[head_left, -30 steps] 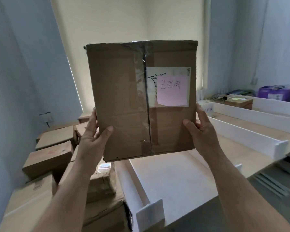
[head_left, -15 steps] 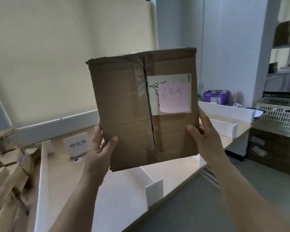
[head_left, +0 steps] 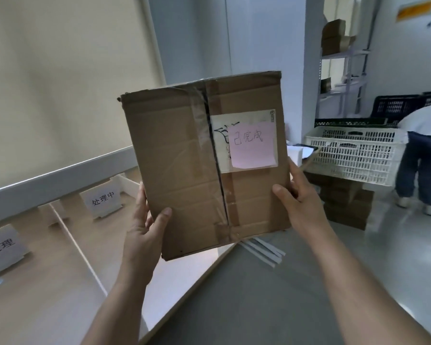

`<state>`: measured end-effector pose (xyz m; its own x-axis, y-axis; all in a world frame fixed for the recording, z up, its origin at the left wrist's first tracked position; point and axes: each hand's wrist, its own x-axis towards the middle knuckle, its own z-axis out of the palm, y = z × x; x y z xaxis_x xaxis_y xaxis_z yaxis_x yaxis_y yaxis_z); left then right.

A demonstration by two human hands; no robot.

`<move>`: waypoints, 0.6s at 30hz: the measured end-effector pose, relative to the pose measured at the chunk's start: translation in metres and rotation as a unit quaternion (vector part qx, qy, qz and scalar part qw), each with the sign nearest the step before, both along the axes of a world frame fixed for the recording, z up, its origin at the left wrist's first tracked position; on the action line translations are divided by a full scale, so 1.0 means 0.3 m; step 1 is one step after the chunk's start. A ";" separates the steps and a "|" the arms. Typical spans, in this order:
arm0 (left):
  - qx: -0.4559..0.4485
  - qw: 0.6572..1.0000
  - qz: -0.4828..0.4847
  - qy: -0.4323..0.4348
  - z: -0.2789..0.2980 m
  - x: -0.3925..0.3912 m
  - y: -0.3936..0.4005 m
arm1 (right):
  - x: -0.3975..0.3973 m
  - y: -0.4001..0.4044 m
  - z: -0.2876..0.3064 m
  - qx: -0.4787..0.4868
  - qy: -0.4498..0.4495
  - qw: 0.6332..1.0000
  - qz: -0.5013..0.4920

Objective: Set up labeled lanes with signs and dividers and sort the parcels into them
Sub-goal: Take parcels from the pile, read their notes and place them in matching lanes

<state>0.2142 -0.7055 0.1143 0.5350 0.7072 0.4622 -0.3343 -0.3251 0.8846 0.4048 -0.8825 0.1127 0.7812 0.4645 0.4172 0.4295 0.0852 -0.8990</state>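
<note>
Cardboard parcel with pink note is held upright in the air above the tabletop's near edge | left hand and right hand are clasped on its lower side edges, thumbs on front | sign and white divider are seen on the tabletop behind | white crate is seen at right

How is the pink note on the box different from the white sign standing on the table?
The pink note is stuck flat on the cardboard box, held up in the air by the left hand and right hand; the white sign stands by itself on the table. The note's writing looks handwritten, the sign's printed. Both carry dark Chinese characters.
</note>
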 end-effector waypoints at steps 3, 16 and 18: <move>-0.004 1.000 -0.011 -0.002 -0.016 0.134 0.003 | 0.125 -0.006 -0.015 -0.010 -0.007 1.000 -0.014; -0.025 1.000 0.004 -0.008 -0.075 0.796 0.263 | 0.770 0.233 0.017 -0.038 -0.018 0.999 -0.006; -0.033 0.999 0.012 -0.008 -0.094 0.874 0.305 | 0.859 0.279 0.005 -0.049 -0.019 0.999 -0.005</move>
<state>0.4764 -0.6140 0.0861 0.5100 0.7491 0.4228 -0.3423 -0.2742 0.8987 0.6624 -0.7987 0.1142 0.7702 0.4978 0.3987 0.4633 -0.0072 -0.8862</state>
